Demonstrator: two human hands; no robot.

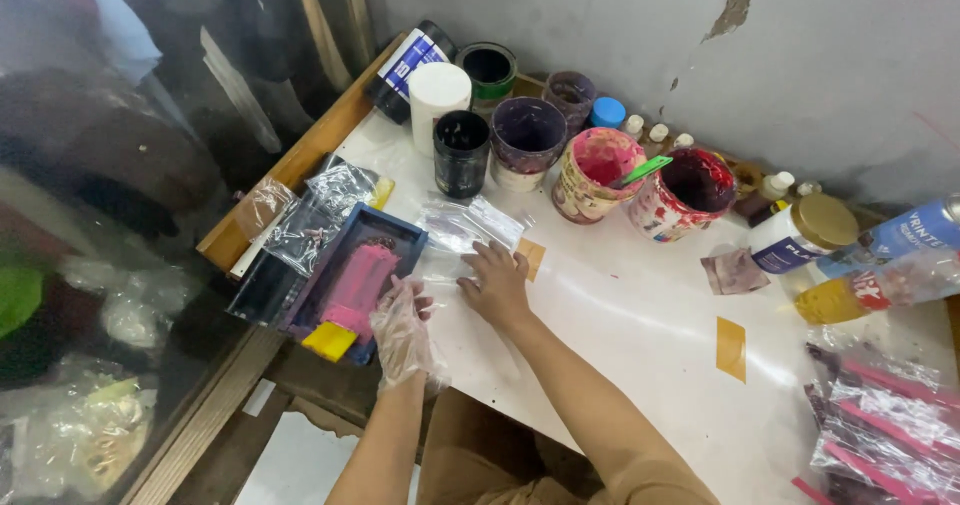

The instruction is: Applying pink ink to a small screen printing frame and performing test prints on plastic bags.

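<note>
Grey plastered wall with chipped patches behind; white bench (640, 315) set in the corner, wooden edging on its far-left side.

Beyond both hands, along the wall: row of paint tubs (600, 170), stained pink, red, purple and black, one with a green stick standing in it.

Well to the right of the right hand: heap of clear bags (880, 415) holding pink strips.

Just left of the left hand: blue tray (350, 275) with a pink smeared mass inside and a yellow block at its near end.

Under and just beyond the hands: clear plastic bag (465, 227), lying flat on the bench.

Right hand (497, 285): bare, palm down, fingers slightly spread, pressing on the bag's near edge.

Left hand (403, 327): in a thin clear glove, fingers loosely curled, touching the bag's left edge beside the tray; whether it pinches the plastic cannot be told.
</note>
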